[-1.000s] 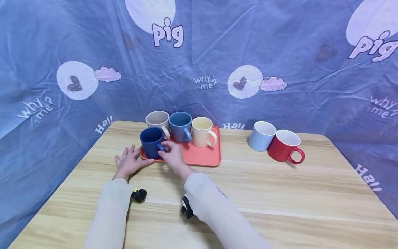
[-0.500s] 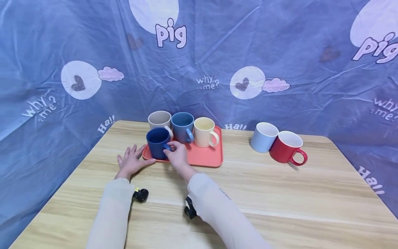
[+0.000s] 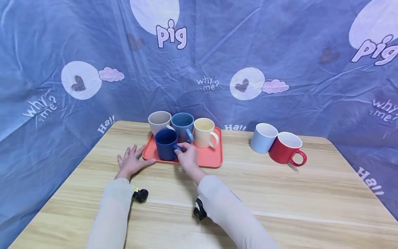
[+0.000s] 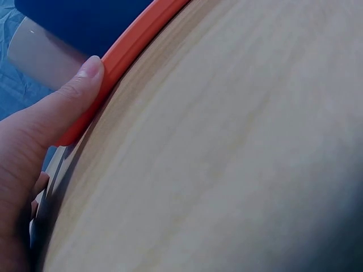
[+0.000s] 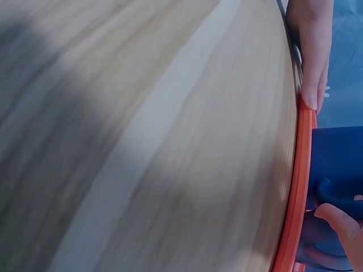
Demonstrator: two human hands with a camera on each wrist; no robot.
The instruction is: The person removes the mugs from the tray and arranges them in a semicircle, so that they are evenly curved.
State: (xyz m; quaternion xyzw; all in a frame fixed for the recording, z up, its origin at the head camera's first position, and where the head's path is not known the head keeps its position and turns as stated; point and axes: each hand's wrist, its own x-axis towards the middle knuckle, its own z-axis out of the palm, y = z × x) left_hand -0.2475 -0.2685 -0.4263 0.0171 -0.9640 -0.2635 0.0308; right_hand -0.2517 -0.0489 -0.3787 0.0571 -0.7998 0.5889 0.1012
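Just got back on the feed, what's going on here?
A person's right hand holds a navy mug by its handle at the front of an orange-red tray; whether its base rests fully down is unclear. The left hand touches the tray's near left corner. Grey, blue and cream mugs line the back of the tray. Light blue and red mugs are off it, to the right.

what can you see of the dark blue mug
The dark blue mug is plain, blue inside and out, probably ceramic, with one handle pinched by the right-hand grip. It's roughly upright over the coral tray, near its front edge and left of its middle, before the grey mug; base contact is unclear.
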